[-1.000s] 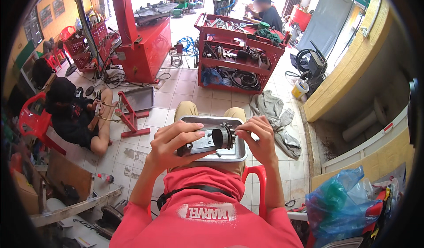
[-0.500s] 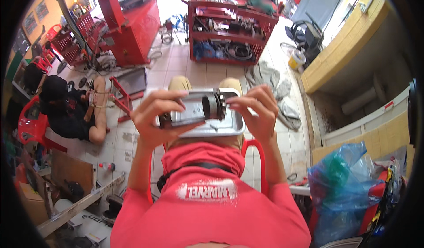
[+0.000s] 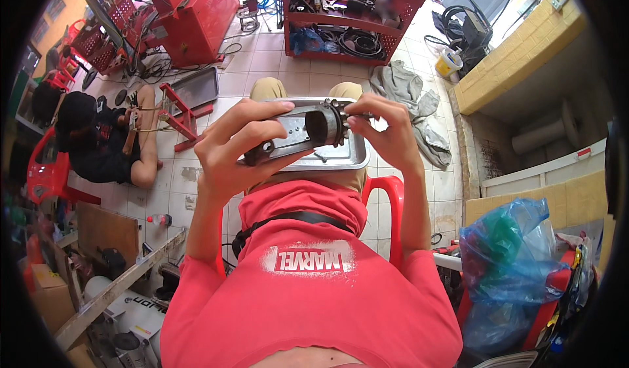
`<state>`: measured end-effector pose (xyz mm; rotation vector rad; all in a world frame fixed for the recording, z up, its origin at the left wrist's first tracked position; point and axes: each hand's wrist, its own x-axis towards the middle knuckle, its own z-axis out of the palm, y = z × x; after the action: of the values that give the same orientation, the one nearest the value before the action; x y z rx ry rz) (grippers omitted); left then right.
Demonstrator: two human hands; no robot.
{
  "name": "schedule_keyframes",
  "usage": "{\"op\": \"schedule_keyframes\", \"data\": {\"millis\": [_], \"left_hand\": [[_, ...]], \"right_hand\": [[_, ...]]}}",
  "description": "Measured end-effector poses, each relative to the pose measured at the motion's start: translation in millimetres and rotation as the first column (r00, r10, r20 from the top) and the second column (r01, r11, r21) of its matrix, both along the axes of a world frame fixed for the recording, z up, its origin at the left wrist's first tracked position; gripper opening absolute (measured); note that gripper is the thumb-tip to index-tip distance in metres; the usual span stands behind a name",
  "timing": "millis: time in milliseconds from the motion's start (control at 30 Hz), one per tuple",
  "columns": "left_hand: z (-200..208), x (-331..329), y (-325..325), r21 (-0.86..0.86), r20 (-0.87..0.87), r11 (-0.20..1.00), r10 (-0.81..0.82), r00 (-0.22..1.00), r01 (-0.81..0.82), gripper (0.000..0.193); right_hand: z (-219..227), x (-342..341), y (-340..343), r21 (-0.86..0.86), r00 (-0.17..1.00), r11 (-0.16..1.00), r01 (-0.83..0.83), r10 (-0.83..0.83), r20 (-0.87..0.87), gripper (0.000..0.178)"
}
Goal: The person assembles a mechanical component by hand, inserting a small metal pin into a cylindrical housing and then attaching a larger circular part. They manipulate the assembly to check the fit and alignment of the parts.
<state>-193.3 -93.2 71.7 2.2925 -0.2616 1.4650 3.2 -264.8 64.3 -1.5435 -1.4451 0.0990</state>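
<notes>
Above my lap I hold a metal machine part (image 3: 322, 127) with a dark, hollow round drum and a ringed flange toward its right end. My left hand (image 3: 229, 139) is closed around the longer left end, thumb below and fingers above. At the flange, my right hand (image 3: 390, 129) pinches with thumb and fingertips; whether a smaller piece is between them is too small to make out. Beneath the part, a shallow silver metal tray (image 3: 360, 160) rests on my thighs, with the part and my hands covering much of its inside.
Ahead stands a red tool cart (image 3: 354, 18) with loaded shelves. A person (image 3: 98, 139) sits low at the left near a red metal stand (image 3: 177, 116). Grey cloth (image 3: 400, 86) lies on the floor to the right. A blue plastic bag (image 3: 504, 257) is near my right elbow.
The view has tilted downward, so the cart sits higher in the picture. The part's drum has turned to show more of its hollow inside. My right fingers have come closer against the flange end.
</notes>
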Motion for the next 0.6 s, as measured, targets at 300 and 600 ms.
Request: {"op": "schedule_keyframes", "data": {"millis": [300,600], "left_hand": [[-0.4,-1.9,-6.1,-0.08,-0.058,0.994,0.076,0.995,-0.081,0.043],[0.8,-1.8,-7.6,-0.022,-0.003,0.999,0.047,0.999,-0.047,0.044]], "right_hand": [[-38.6,14.7,23.1,0.265,1.0,0.964,-0.006,0.013,-0.023,0.032],[-54.5,25.3,22.9,-0.09,0.963,0.978,-0.187,0.164,-0.216,0.016]]}}
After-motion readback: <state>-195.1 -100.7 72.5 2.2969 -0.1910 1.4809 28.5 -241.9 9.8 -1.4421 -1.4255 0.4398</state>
